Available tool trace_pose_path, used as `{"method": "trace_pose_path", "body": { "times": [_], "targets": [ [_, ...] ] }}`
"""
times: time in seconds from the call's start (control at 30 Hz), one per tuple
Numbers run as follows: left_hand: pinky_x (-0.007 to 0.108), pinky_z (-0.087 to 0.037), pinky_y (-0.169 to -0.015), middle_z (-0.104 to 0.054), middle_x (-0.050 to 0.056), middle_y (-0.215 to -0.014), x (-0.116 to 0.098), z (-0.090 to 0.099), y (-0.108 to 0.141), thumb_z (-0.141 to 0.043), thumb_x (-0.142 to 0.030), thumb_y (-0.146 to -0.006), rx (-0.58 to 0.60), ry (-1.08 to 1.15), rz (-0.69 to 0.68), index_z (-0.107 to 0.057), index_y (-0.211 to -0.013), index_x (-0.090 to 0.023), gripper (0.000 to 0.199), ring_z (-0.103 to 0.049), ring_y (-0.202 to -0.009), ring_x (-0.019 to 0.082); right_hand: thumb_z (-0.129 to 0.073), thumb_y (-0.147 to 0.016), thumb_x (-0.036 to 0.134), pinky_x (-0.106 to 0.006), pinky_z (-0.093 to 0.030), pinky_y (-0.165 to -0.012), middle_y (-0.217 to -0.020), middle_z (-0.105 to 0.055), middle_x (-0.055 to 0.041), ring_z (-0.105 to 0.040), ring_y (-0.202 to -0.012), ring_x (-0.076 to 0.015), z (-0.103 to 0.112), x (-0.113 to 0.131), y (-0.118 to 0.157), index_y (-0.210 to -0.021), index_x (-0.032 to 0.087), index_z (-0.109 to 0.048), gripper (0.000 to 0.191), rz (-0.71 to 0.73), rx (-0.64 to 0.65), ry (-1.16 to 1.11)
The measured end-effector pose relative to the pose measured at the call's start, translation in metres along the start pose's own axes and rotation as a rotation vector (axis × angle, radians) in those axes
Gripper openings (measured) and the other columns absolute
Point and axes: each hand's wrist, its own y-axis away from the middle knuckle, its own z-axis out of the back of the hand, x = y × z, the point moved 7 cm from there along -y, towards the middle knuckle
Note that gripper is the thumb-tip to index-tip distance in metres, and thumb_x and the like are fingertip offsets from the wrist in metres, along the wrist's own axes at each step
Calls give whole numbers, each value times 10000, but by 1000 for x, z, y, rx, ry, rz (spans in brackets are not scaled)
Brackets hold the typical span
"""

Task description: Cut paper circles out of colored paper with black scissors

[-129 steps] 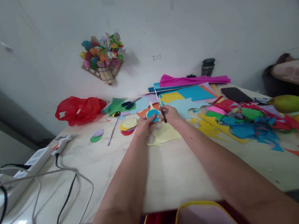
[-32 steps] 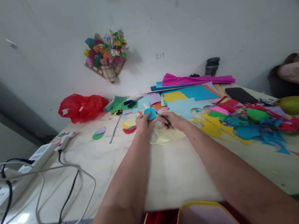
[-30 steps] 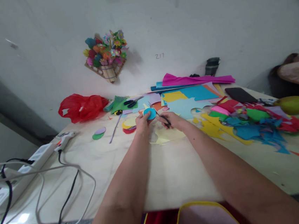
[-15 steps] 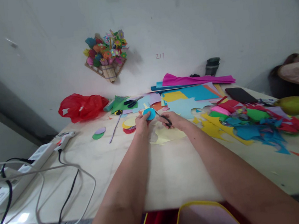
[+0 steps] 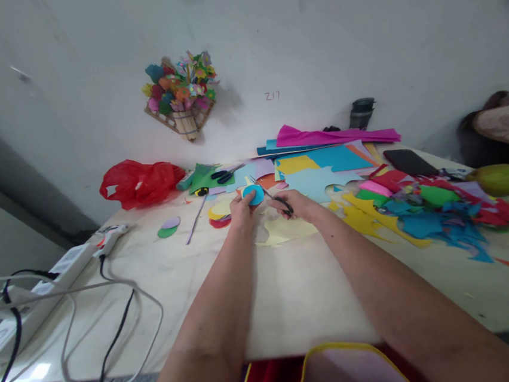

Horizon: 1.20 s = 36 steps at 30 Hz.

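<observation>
My left hand (image 5: pixel 241 209) pinches a round blue paper disc (image 5: pixel 255 194), its thumb lying on the disc's face. My right hand (image 5: pixel 295 205) is closed on the dark handles of a pair of scissors (image 5: pixel 286 207). The blades point up and left, right by the disc's edge; whether they touch it I cannot tell. Beneath my hands lies a pale yellow paper scrap (image 5: pixel 287 228). Just left of my left hand are yellow discs (image 5: pixel 221 210) and red discs (image 5: pixel 220 222), partly overlapping. Farther left, a purple disc (image 5: pixel 171 222) overlaps a green disc (image 5: pixel 166 232).
A second pair of scissors (image 5: pixel 226 174) rests on green paper near the wall. Colourful paper scraps (image 5: pixel 441 221) heap up at the right, beside a black phone-like slab (image 5: pixel 410 163). A red plastic bag (image 5: pixel 141 182) sits back left; a power strip (image 5: pixel 44 295) with loose cables runs along the left.
The blue disc in my left hand has shifted very slightly left. My right hand and the scissors stay almost in place.
</observation>
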Motion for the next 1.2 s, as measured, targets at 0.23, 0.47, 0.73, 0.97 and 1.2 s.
{"method": "trace_pose_path", "body": {
  "times": [0.23, 0.47, 0.73, 0.97, 1.2],
  "targets": [
    [343, -550, -725, -657, 23, -659, 0, 2, -1, -857, -246, -476, 5, 5, -18, -663, -687, -127, 310, -629, -629, 151, -750, -686, 386, -181, -299, -361, -445, -483, 52, -423, -356, -66, 1, -5, -5, -642, 177, -526, 310, 31, 26, -1],
    [351, -547, -744, -646, 22, -661, 0, 1, 0, -842, -220, -502, -18, 0, 1, -648, -684, -131, 280, -643, -649, 161, -757, -673, 391, -189, -303, -359, -430, -468, 54, -408, -349, -66, 1, -8, -8, -625, 180, -521, 320, 43, 37, -35],
    [358, -559, -766, -664, 24, -666, -2, -1, 2, -848, -232, -492, -9, 12, -12, -642, -683, -141, 295, -649, -685, 165, -771, -662, 389, -196, -311, -361, -437, -461, 60, -394, -352, -62, 1, -14, -15, -637, 176, -543, 312, 98, 77, -57],
    [403, -554, -807, -654, 23, -662, -2, 0, 2, -836, -201, -510, -13, 36, -12, -651, -680, -128, 261, -658, -677, 175, -756, -685, 363, -199, -296, -351, -425, -446, 59, -374, -339, -62, 0, -12, -13, -615, 181, -527, 300, 85, 74, -50],
    [380, -567, -780, -668, 22, -662, -1, 1, 0, -840, -209, -502, -15, 36, -14, -657, -698, -135, 278, -665, -685, 178, -750, -703, 338, -196, -286, -352, -427, -432, 59, -364, -346, -57, 0, -8, -11, -593, 177, -516, 305, 88, 62, -42]
  ]
}}
